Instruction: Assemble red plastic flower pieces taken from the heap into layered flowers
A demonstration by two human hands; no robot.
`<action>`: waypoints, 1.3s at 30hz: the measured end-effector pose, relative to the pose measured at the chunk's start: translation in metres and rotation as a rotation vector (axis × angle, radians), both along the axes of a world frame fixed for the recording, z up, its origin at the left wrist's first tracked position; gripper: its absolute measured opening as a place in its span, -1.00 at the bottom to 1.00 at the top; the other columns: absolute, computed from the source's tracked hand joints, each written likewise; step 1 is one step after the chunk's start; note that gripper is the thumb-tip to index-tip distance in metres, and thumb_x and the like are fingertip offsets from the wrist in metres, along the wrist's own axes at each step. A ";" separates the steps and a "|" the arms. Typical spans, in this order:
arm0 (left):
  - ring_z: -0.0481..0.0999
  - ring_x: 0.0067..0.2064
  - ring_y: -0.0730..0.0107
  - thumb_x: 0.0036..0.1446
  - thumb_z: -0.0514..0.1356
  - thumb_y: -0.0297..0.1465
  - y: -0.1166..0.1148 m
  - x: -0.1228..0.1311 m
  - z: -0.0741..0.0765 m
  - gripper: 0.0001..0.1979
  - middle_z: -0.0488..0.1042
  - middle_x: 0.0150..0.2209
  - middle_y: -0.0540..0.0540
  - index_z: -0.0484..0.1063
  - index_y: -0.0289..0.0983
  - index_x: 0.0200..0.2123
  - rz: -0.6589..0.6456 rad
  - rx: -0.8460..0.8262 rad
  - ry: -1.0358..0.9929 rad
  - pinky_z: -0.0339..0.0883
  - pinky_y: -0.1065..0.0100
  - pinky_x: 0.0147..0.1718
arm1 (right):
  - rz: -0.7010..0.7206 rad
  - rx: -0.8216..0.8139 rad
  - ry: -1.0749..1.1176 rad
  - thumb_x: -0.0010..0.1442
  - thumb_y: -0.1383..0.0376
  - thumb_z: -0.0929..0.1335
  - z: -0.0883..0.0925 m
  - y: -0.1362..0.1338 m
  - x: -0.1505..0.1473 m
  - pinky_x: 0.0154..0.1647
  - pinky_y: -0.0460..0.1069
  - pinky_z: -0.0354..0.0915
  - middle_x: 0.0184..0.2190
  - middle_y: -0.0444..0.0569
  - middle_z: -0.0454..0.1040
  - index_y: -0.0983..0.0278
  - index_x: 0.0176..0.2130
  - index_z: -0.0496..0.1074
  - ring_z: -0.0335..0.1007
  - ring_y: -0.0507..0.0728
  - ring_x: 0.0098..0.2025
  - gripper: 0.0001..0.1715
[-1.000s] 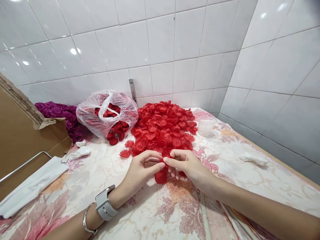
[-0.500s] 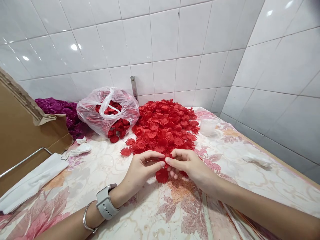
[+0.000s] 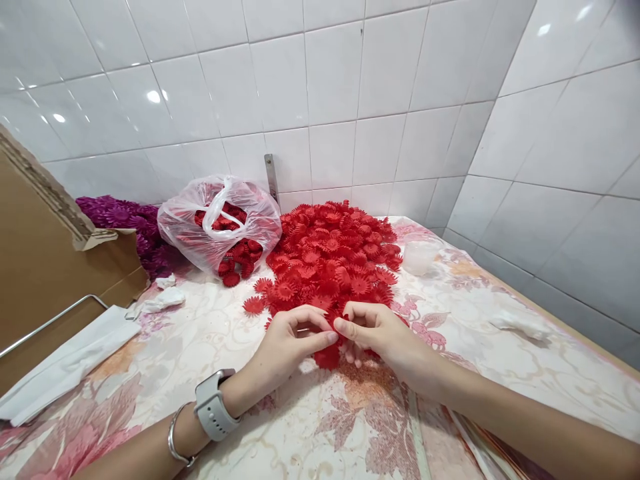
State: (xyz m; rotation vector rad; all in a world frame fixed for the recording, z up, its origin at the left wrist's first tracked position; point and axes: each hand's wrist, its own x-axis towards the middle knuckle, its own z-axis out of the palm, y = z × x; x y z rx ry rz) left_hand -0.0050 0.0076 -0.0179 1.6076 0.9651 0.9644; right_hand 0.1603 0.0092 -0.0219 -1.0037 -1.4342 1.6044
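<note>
My left hand (image 3: 294, 335) and my right hand (image 3: 381, 333) meet at the front of a heap of red artificial flower pieces (image 3: 330, 247). Thumb and fingers of each hand pinch a red artificial flower piece (image 3: 340, 322), mostly covered by the fingertips. Just under the hands lies another red piece (image 3: 327, 358), partly hidden. A grey watch (image 3: 215, 405) and a silver bangle are on my left wrist.
Left of the heap sits a clear plastic bag (image 3: 220, 220) of red pieces. Purple pieces (image 3: 120, 220) lie behind a cardboard box (image 3: 55, 267). A translucent tub (image 3: 421, 257) and crumpled white tissue (image 3: 520, 325) are on the right. A tiled wall borders the table.
The whole view has shifted slightly. Both hands stay together at the heap, with small finger movements around the red flower piece.
</note>
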 end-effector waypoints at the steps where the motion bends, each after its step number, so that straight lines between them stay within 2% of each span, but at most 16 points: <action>1: 0.38 -0.42 0.46 -0.02 0.20 -0.42 0.000 0.000 0.000 -0.91 0.39 -0.44 -0.01 0.40 -0.30 -0.52 -0.001 0.024 0.023 0.27 0.42 -0.41 | 0.001 0.004 -0.009 -0.05 -0.01 0.38 0.000 0.000 0.000 -0.71 -0.17 -0.01 -0.71 -0.20 0.32 0.29 -0.55 0.21 0.22 -0.06 -0.68 -0.54; 5: 0.36 -0.35 0.43 0.01 0.13 -0.47 0.001 0.000 -0.002 -0.92 0.36 -0.36 -0.03 0.35 -0.28 -0.51 0.052 0.167 0.091 0.25 0.41 -0.37 | 0.004 0.024 -0.053 -0.06 0.05 0.40 0.001 -0.001 0.000 -0.72 -0.18 -0.01 -0.70 -0.20 0.33 0.29 -0.52 0.23 0.21 -0.06 -0.67 -0.60; 9: 0.37 -0.25 0.38 0.03 0.09 -0.46 0.006 -0.001 -0.007 -0.89 0.34 -0.24 -0.06 0.30 -0.27 -0.53 0.204 0.279 0.112 0.25 0.38 -0.31 | -0.037 -0.007 -0.081 -0.04 0.09 0.39 0.004 -0.001 -0.002 -0.73 -0.17 -0.05 -0.71 -0.21 0.32 0.28 -0.53 0.24 0.18 -0.07 -0.69 -0.64; 15: 0.37 -0.19 0.31 0.02 0.09 -0.44 0.022 -0.013 -0.008 -0.87 0.36 -0.23 -0.09 0.30 -0.28 -0.56 0.373 0.393 0.149 0.25 0.26 -0.19 | -0.095 -0.054 -0.129 -0.01 0.09 0.36 0.010 -0.003 -0.002 -0.73 -0.16 -0.12 -0.72 -0.18 0.34 0.27 -0.54 0.20 0.18 -0.05 -0.68 -0.66; 18: 0.38 -0.17 0.27 0.01 0.10 -0.39 0.036 -0.029 -0.004 -0.86 0.35 -0.22 -0.10 0.31 -0.28 -0.55 0.581 0.449 0.109 0.28 0.24 -0.20 | -0.136 -0.027 -0.091 -0.01 0.12 0.36 0.011 -0.003 0.001 -0.66 -0.15 0.00 -0.72 -0.19 0.31 0.27 -0.57 0.18 0.20 -0.05 -0.65 -0.64; 20: 0.37 -0.12 0.24 0.02 0.11 -0.36 0.042 -0.037 -0.001 -0.88 0.34 -0.18 -0.13 0.35 -0.27 -0.49 0.634 0.468 0.111 0.29 0.23 -0.21 | -0.134 -0.004 -0.076 0.00 0.13 0.36 0.012 -0.002 0.002 -0.59 -0.13 0.08 -0.69 -0.18 0.32 0.28 -0.56 0.19 0.21 -0.05 -0.63 -0.66; 22: 0.35 -0.07 0.23 0.05 0.11 -0.35 0.043 -0.040 0.000 -0.87 0.33 -0.14 -0.14 0.40 -0.27 -0.43 0.622 0.530 0.180 0.26 0.22 -0.14 | -0.123 -0.005 -0.080 0.02 0.12 0.34 0.011 0.000 0.003 -0.58 -0.12 0.09 -0.66 -0.16 0.36 0.28 -0.53 0.22 0.20 -0.05 -0.63 -0.68; 26: 0.33 -0.02 0.28 0.11 0.06 -0.39 0.034 -0.031 0.001 -0.83 0.35 -0.11 -0.11 0.45 -0.21 -0.30 0.505 0.656 0.334 0.15 0.21 0.00 | -0.122 0.008 -0.070 0.04 0.15 0.33 0.009 0.001 0.002 -0.57 -0.11 0.09 -0.63 -0.14 0.39 0.29 -0.50 0.24 0.20 -0.05 -0.64 -0.73; 29: 0.38 -0.09 0.29 0.14 0.06 -0.37 0.023 -0.023 0.002 -0.83 0.41 -0.18 -0.10 0.45 -0.20 -0.29 0.386 0.666 0.359 0.21 0.23 -0.06 | -0.103 0.051 -0.058 0.05 0.16 0.32 0.005 0.002 0.001 -0.58 -0.12 0.09 -0.64 -0.15 0.39 0.29 -0.49 0.26 0.22 -0.04 -0.64 -0.75; 33: 0.42 -0.26 0.35 0.11 0.11 -0.35 0.007 -0.013 0.002 -0.89 0.46 -0.34 -0.06 0.42 -0.22 -0.34 0.188 0.617 0.386 0.29 0.35 -0.27 | -0.063 0.083 -0.056 0.05 0.14 0.31 0.001 0.003 -0.001 -0.61 -0.13 0.10 -0.67 -0.17 0.36 0.30 -0.48 0.28 0.23 -0.04 -0.66 -0.73; 39: 0.43 -0.38 0.43 0.06 0.16 -0.38 0.000 -0.006 -0.001 -0.91 0.45 -0.33 -0.04 0.36 -0.25 -0.33 0.248 0.523 0.311 0.31 0.40 -0.37 | -0.052 0.100 -0.040 0.05 0.15 0.31 0.002 0.002 -0.003 -0.60 -0.13 0.14 -0.66 -0.17 0.36 0.31 -0.52 0.27 0.24 -0.05 -0.64 -0.72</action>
